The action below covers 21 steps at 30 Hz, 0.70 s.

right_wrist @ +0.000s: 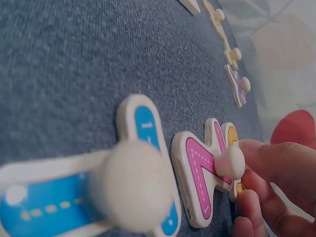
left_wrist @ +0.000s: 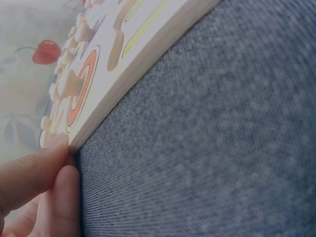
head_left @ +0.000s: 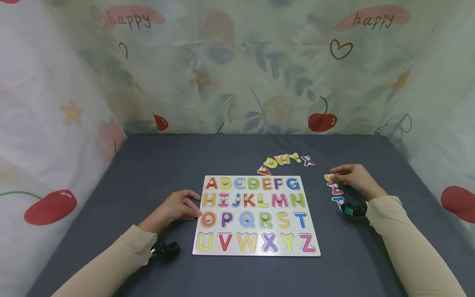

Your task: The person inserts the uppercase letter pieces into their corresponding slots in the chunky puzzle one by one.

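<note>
A white alphabet board (head_left: pixel 256 253) with knobbed letters lies flat, its letters A to R filled by pieces. At its left edge rests my left hand (head_left: pixel 182 205); thumb and finger touch the rim, shown close in the left wrist view. Off to the right, my right hand (head_left: pixel 354 178) pinches a yellow letter S piece (head_left: pixel 328 177), its knob hidden behind the fingers. Just nearer lie a pink Z piece (right_wrist: pixel 198 170) and a blue T piece (right_wrist: pixel 47 197), knobs up. The printed spaces S, T and U to Z on the board hold no knobs.
Behind the board, an arc of loose pieces holds a red V (head_left: pixel 264 170), a yellow U (head_left: pixel 270 162), a W (head_left: pixel 282 159), a Y (head_left: pixel 295 156) and a purple X (head_left: pixel 307 160). A dark grey cloth (head_left: pixel 178 159) covers the table, with patterned curtains (head_left: pixel 241 82) around it.
</note>
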Each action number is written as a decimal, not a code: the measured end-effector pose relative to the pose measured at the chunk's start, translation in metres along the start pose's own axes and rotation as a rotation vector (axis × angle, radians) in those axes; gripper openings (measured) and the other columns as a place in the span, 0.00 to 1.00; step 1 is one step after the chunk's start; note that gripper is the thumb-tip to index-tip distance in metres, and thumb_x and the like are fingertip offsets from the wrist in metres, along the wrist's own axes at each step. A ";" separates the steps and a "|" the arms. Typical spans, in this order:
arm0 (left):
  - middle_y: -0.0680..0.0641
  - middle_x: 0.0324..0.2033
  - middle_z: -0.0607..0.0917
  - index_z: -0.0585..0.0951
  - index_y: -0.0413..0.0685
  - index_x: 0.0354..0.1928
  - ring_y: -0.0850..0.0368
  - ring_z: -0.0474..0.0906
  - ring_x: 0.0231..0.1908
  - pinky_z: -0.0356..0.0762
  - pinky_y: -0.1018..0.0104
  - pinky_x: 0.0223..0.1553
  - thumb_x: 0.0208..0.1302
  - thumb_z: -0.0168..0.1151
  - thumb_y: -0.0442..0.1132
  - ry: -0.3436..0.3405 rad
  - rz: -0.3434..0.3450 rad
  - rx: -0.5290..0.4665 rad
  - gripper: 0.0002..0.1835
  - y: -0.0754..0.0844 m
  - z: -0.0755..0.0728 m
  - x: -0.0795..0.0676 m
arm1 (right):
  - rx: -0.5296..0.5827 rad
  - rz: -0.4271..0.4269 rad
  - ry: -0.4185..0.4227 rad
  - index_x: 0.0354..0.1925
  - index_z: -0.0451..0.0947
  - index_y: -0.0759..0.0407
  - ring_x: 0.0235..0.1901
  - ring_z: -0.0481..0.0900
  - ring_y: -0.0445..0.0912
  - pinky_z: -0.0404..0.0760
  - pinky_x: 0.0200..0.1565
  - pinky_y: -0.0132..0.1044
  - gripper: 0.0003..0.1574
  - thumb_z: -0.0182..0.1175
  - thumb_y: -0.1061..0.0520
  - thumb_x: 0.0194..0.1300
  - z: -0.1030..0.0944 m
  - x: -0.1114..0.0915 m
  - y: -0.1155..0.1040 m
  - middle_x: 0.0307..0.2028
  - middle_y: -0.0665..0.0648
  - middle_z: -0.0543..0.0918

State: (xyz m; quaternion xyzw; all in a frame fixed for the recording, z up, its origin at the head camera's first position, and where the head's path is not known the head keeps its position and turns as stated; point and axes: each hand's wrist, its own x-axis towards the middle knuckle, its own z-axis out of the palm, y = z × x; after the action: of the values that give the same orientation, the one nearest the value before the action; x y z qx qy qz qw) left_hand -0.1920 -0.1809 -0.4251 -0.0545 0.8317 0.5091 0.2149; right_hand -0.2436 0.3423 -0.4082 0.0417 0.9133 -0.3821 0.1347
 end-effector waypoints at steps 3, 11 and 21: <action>0.49 0.23 0.85 0.74 0.38 0.53 0.60 0.82 0.28 0.82 0.66 0.32 0.52 0.73 0.31 0.002 -0.004 -0.003 0.26 0.000 0.000 0.001 | -0.006 0.011 -0.024 0.58 0.75 0.66 0.41 0.76 0.48 0.75 0.41 0.33 0.29 0.61 0.48 0.67 -0.002 0.001 -0.001 0.46 0.58 0.84; 0.49 0.24 0.85 0.74 0.39 0.53 0.59 0.82 0.27 0.82 0.66 0.31 0.52 0.73 0.31 0.009 -0.001 0.003 0.26 -0.003 0.000 0.002 | -0.030 0.026 -0.052 0.57 0.77 0.64 0.44 0.74 0.51 0.75 0.41 0.34 0.29 0.61 0.46 0.66 -0.004 0.003 0.000 0.53 0.65 0.79; 0.49 0.24 0.85 0.74 0.39 0.53 0.59 0.81 0.27 0.81 0.66 0.31 0.52 0.73 0.31 0.014 -0.008 0.013 0.26 -0.001 0.001 0.002 | -0.071 0.015 0.025 0.52 0.80 0.64 0.39 0.74 0.51 0.74 0.37 0.36 0.27 0.63 0.45 0.65 -0.006 0.007 -0.008 0.49 0.64 0.81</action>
State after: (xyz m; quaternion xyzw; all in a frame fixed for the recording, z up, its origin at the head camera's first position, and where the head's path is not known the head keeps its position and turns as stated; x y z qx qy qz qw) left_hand -0.1933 -0.1807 -0.4273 -0.0599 0.8363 0.5025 0.2111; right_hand -0.2528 0.3406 -0.4009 0.0483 0.9275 -0.3481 0.1276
